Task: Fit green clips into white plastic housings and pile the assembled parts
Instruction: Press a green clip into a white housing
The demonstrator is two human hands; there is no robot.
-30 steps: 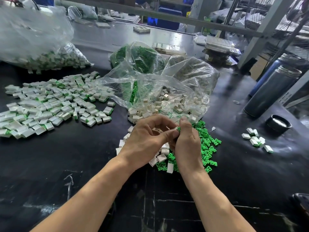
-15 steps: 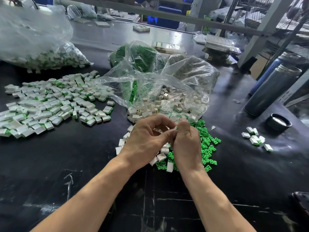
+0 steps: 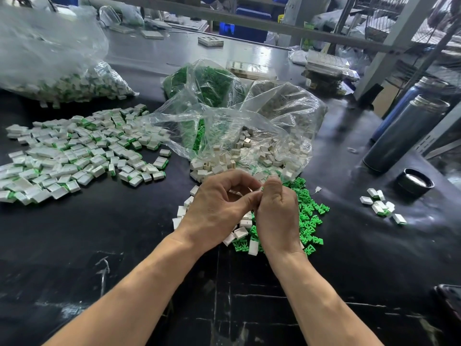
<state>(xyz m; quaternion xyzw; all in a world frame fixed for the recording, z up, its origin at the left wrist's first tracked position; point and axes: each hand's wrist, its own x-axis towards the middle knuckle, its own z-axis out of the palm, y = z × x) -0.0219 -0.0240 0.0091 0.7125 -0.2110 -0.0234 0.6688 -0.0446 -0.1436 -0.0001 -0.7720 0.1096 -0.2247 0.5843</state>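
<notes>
We're right on the join: our left hand (image 3: 219, 206) and right hand (image 3: 277, 216) meet fingertip to fingertip, fingers curled tight around a small part we can barely see, just a sliver of green at the pinch. Which piece sits in which hand, we can't tell. These look like light, stiff little mouldings, likely slick, so we'd grip the housing by its flat sides and push the clip straight in. Under our hands lie loose white housings (image 3: 240, 232), and just right of the hands the green clips (image 3: 309, 216) spread out. Beyond the hands sits the open clear bag (image 3: 249, 126) of housings. Well left of the hands, the pile of assembled parts (image 3: 74, 156) waits on the black table (image 3: 124, 245).
</notes>
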